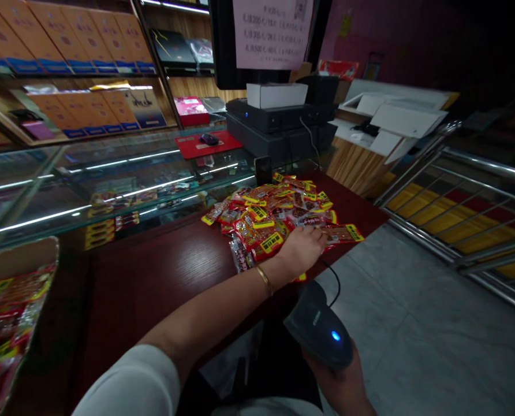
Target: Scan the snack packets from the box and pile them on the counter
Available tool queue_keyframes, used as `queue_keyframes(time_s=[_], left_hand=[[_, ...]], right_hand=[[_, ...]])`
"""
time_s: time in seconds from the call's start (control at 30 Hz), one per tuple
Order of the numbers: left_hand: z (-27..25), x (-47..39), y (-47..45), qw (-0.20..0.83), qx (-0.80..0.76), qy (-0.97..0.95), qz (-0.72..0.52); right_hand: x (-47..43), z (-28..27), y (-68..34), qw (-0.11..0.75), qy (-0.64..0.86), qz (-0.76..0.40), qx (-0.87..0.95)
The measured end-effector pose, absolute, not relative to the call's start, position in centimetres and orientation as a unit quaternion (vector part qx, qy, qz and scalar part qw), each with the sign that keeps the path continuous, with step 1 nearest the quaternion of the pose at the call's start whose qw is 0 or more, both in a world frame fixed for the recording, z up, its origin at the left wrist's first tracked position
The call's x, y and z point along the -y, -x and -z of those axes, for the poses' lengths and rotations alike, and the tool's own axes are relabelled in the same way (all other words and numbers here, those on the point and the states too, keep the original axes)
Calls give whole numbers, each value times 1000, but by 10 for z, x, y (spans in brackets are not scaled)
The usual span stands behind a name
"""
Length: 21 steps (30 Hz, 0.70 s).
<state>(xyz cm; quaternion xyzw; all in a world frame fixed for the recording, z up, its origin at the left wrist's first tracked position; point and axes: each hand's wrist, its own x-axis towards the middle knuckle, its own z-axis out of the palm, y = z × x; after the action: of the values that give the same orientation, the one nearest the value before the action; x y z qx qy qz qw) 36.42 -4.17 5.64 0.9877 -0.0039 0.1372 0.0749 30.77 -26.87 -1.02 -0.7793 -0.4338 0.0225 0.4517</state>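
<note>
The right hand [342, 378] is wrapped around the scanner [318, 326] while the left hand [303, 249], its grip unclear, touches a packet [347, 233] at the right edge of the pile [270, 211] on the worktop [153, 289], apparently singling it out, so lining it up with the scanner seems called for.

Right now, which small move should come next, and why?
Perhaps lift the rightmost packet toward the scanner: the left hand is over its near end, and the right hand holds the scanner, its blue light on.
</note>
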Motion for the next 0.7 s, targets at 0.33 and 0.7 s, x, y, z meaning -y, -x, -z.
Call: queue_keyframes(time_s=[0.33, 0.7], left_hand=[[-44, 53, -398, 47, -66, -987, -137], [-126, 6, -83, 239, -330, -875, -260]], right_hand=[[281, 13, -315, 454, 777, -22, 435], [248, 20, -306, 473, 762, -143, 417]])
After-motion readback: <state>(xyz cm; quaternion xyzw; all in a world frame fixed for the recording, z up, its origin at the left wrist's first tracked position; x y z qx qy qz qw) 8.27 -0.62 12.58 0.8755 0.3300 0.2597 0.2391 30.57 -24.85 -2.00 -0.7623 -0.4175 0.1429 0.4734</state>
